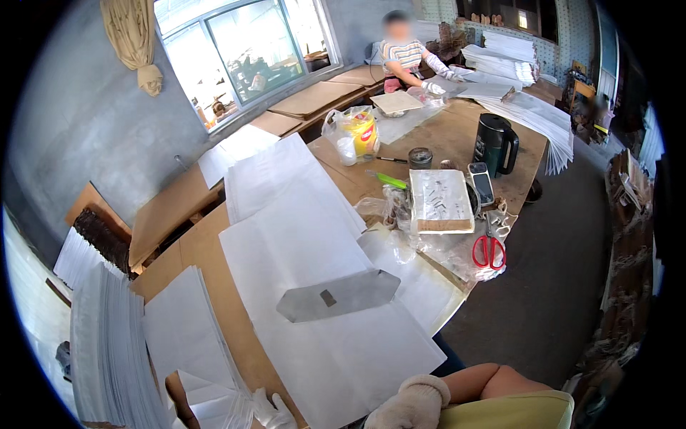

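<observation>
My left hand (273, 412), in a white glove, is at the bottom edge beside a stack of white paper sheets (187, 329) with a folded-over near end. Its visible fingers are stretched out and slightly apart; the rest is cut off. My right hand (409, 409), in a knitted off-white glove, lies low at the near edge of a large white sheet (336, 357). Its back shows, but its fingers are hidden. On that sheet rests a flat grey elongated plate (364, 289) with pointed ends and a small dark square (328, 297).
A tall paper stack (107, 350) stands at the left. Across the table lie red-handled scissors (489, 252), a worn pad (441, 200), a phone (481, 184), a dark jug (494, 145), a tin (420, 158) and a yellow packet (363, 132). A gloved co-worker (400, 57) sits at the far end.
</observation>
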The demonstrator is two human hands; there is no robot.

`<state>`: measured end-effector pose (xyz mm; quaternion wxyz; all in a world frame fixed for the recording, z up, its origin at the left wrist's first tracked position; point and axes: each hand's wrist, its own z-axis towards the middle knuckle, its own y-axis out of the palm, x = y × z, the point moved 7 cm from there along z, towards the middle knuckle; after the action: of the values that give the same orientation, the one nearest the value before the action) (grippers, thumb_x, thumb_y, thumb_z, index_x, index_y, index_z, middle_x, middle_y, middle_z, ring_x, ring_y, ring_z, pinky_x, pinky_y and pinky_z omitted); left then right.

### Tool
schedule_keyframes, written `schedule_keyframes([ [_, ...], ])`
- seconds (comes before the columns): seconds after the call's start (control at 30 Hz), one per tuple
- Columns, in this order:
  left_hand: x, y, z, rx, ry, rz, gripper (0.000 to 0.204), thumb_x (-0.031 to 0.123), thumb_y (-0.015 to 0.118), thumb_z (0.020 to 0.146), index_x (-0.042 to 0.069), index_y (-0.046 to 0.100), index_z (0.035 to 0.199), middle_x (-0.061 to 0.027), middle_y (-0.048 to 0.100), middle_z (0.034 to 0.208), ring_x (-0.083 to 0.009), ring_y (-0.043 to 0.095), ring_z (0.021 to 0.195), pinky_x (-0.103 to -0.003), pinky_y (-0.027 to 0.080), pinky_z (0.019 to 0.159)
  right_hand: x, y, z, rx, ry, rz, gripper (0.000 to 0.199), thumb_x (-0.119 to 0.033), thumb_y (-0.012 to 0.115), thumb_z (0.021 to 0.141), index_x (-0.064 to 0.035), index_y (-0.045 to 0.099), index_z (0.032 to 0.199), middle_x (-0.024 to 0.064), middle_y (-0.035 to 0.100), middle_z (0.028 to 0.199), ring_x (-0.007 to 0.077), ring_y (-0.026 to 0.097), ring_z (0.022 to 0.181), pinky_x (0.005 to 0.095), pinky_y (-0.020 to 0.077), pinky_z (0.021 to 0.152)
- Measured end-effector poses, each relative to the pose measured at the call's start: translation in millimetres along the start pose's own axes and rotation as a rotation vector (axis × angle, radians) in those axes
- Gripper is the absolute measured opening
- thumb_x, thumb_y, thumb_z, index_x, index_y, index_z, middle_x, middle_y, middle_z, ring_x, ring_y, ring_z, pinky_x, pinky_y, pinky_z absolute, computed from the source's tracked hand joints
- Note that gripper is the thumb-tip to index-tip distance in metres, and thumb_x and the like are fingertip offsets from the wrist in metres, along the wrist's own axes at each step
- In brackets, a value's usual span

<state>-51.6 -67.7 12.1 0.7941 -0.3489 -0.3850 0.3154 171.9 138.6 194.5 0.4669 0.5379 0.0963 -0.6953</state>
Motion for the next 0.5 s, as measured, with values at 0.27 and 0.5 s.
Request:
schedule_keyframes([
  [0.27,10.3,-4.3,8.5,0.0,0.107,0.022,0.034,0.021,0.063,0.1,-0.005,0.066,0.121,-0.0263,0.068,0.118,-0.0457,0.063,0.111,-0.052,0.048,0.1,14.5,-11.0,-3.6,-0.042,0.015,-0.005,0.045,-0.027,0.089,0.089,0.0003,0.072,0.12,0.0112,0.074,0.116,0.0177,0.064,0.107,0.043,0.0544,0.093],
  [0.5,16.4,-6.7,9.5,-0.002,0.138,0.044,0.035,0.025,0.062,0.102,-0.004,0.067,0.121,-0.0254,0.069,0.114,-0.0441,0.064,0.106,-0.051,0.05,0.097,34.7,-13.2,-4.6,-0.044,0.072,0.161,0.041,-0.028,0.085,0.092,-0.0011,0.074,0.121,0.0136,0.075,0.116,0.0206,0.066,0.106,0.0439,0.0546,0.094],
])
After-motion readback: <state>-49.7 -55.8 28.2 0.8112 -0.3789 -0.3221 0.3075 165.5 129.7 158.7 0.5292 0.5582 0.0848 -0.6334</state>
